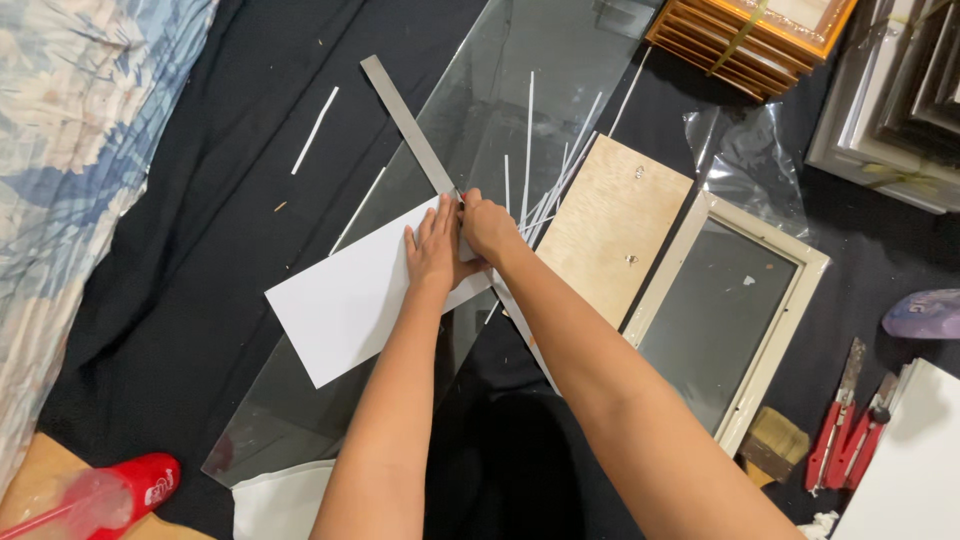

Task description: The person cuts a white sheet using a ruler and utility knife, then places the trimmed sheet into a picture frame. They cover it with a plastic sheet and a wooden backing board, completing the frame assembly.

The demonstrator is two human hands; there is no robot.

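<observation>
**Trimming white sheet along steel ruler**

White sheet [345, 300] flat on glass pane [520, 90], mid black cloth [200, 300]. Steel ruler [405, 120] across sheet's right edge. Left hand [432, 250] spread flat, pinning both. Right hand [487, 225] closed at ruler edge; tool hidden. Cutting step, probably; next needs steady pull along ruler.

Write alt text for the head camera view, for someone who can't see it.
Two bare hands, left hand and right hand, press a metal ruler onto white paper lying on a glass sheet over black cloth. A cream picture frame lies right.
</observation>
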